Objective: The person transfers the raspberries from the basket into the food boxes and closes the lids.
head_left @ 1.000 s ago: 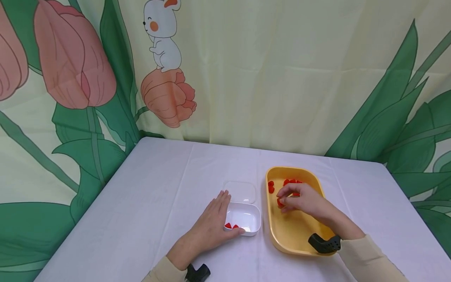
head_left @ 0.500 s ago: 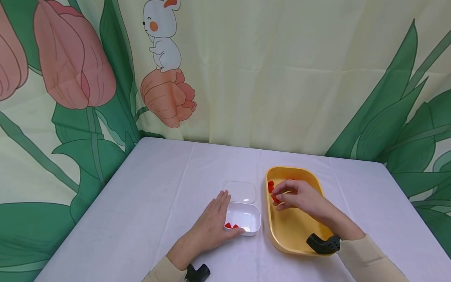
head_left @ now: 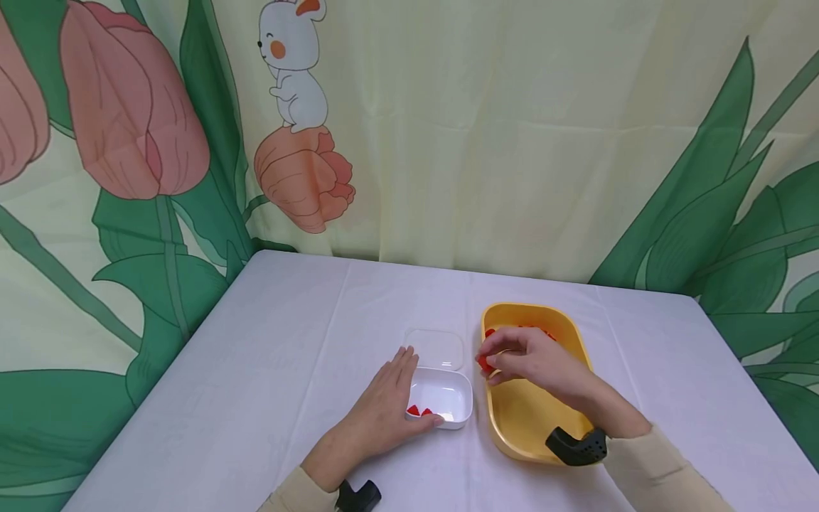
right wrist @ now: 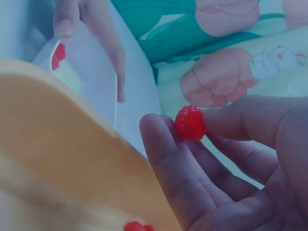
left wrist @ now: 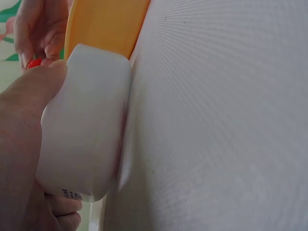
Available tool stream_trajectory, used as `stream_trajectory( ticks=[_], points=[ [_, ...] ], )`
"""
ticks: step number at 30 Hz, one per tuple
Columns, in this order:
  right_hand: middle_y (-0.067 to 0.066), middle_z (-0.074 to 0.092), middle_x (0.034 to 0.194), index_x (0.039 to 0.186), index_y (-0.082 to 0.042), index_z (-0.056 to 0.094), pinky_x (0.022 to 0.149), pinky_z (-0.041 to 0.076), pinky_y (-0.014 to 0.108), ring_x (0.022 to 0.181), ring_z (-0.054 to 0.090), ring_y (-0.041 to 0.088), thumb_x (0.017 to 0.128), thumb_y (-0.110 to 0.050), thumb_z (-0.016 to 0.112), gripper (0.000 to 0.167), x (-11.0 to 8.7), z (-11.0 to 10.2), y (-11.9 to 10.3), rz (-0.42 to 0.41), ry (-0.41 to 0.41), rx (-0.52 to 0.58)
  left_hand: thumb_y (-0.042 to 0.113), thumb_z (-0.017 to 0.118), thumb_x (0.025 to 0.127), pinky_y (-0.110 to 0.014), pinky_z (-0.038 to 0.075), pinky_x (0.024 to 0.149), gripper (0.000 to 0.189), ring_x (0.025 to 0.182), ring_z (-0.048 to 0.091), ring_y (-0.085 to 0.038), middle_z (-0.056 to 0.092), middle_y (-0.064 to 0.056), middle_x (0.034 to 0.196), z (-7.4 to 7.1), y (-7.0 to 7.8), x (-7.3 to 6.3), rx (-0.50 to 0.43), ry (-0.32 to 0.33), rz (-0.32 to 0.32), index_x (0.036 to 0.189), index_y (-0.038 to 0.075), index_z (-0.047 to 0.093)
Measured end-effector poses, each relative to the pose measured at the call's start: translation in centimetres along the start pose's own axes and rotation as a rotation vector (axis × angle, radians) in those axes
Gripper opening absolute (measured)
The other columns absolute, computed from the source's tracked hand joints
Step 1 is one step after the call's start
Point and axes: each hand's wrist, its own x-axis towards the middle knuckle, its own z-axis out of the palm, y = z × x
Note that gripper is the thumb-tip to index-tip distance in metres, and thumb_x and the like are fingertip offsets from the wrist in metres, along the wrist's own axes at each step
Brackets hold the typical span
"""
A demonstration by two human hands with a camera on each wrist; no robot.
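Note:
A red raspberry point(right wrist: 191, 123) is pinched between the thumb and fingertips of my right hand point(head_left: 534, 363), over the left rim of the yellow tray point(head_left: 531, 423). My left hand point(head_left: 384, 405) rests against a white box point(head_left: 451, 398), its straight fingers along the left side and its thumb on the near rim. The left wrist view shows that thumb point(left wrist: 43, 86) at the box's top edge. Inside the box, two red raspberries point(head_left: 426, 412) lie by the near wall, partly hidden by the thumb.
More raspberries point(head_left: 490, 332) lie in the far part of the tray, partly behind the right hand. A clear lid point(head_left: 435, 348) lies flat just beyond the box. White cloth covers the table point(head_left: 288, 355), and a printed curtain point(head_left: 512, 142) hangs behind it.
My right hand has moved left with the raspberry, from over the middle of the tray to its left rim. My left hand and the box have stayed put.

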Motion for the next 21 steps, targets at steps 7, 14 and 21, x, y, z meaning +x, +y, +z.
stream_trajectory(
  ticks=[7,14,21],
  points=[
    [0.027,0.063,0.116,0.114,0.002,0.063,0.084,0.061,0.038,0.094,0.070,0.032,0.096,-0.011,0.060,0.022,0.5,1.1,-0.4,-0.003,-0.021,-0.004,0.070,0.061,0.082,-0.049,0.024,0.123,0.105,0.154,0.018,-0.026,0.020,-0.009,0.166,0.0,-0.1,0.0,-0.007,-0.007,-0.009,0.157,0.007,0.022],
    [0.029,0.062,0.116,0.113,0.000,0.064,0.082,0.061,0.035,0.091,0.071,0.030,0.096,-0.010,0.059,0.020,1.2,2.1,-0.6,-0.025,-0.042,-0.003,0.071,0.060,0.082,-0.050,0.024,0.123,0.105,0.154,0.018,-0.026,0.020,-0.009,0.166,-0.1,0.0,-0.1,-0.002,-0.002,-0.004,0.157,0.007,0.022],
    [0.026,0.064,0.113,0.113,-0.001,0.063,0.083,0.061,0.035,0.088,0.072,0.029,0.096,-0.012,0.060,0.021,1.6,3.0,-1.0,0.002,-0.048,-0.009,0.071,0.060,0.083,-0.050,0.025,0.123,0.106,0.154,0.018,-0.026,0.021,-0.011,0.166,-0.1,-0.1,0.0,0.010,0.005,0.013,0.157,0.006,0.022]
  ],
)
